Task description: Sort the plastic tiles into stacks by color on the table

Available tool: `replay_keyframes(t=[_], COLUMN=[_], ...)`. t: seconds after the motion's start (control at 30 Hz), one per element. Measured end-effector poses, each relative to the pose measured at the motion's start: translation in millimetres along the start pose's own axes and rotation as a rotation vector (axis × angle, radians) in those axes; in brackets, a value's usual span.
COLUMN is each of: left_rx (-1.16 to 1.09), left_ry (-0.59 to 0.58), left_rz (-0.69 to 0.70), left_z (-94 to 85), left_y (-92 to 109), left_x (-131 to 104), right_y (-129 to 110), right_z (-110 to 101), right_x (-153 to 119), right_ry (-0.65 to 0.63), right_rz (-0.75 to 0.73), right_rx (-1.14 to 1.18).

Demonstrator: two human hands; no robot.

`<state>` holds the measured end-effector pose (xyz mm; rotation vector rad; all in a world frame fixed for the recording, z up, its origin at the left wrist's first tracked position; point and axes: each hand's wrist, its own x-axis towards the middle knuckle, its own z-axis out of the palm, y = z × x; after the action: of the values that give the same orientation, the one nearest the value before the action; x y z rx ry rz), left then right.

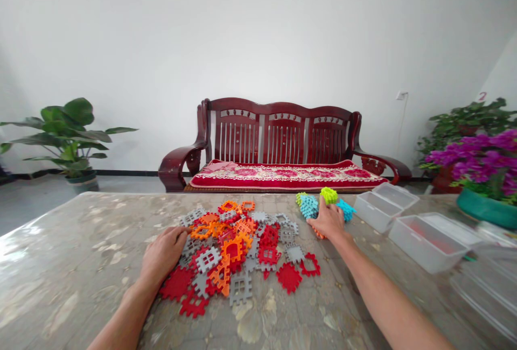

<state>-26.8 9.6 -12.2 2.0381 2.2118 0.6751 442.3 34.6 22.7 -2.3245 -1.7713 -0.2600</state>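
A loose pile of flat notched pieces in red, grey and orange (233,249) lies on the table (100,264). My left hand (165,252) rests at the pile's left edge, palm down; whether its fingers hold a piece cannot be made out. Right of the pile, my right hand (329,221) reaches over a small group of bumpy pieces, its fingers apart around them. Blue pieces (309,206) touch its left side, a lime green one (329,195) sits just beyond the fingertips, and another blue one (346,210) lies to the right. Some orange shows under the hand.
Two clear plastic boxes with open lids (374,211) (424,242) stand at the right, the nearer with something red inside. Clear lids or containers (488,285) lie closer. Purple flowers in a teal pot (487,207) stand far right. A wooden bench (264,107) is behind the table.
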Motion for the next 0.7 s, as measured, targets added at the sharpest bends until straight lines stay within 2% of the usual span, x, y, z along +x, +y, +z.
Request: replay_keyframes(t=[0.3,0.5,0.7], left_rx=[-0.015,0.012,0.009], left_ry=[0.029,-0.003,0.023], left_rz=[-0.01,-0.009,-0.015], left_z=[-2.7,-3.5,-2.6], left_y=[3.3,4.1,4.9], left_x=[-1.8,-2.1,-3.0], right_y=[-25.8,-49.4,-64.9], right_z=[-5.8,1.9,9.9], right_x=[-9.3,-7.3,-0.6], right_ry=[-0.003,0.004,0.022], right_rz=[-0.047,-0.026,0.001], right_rx=[0.019,0.034,0.065])
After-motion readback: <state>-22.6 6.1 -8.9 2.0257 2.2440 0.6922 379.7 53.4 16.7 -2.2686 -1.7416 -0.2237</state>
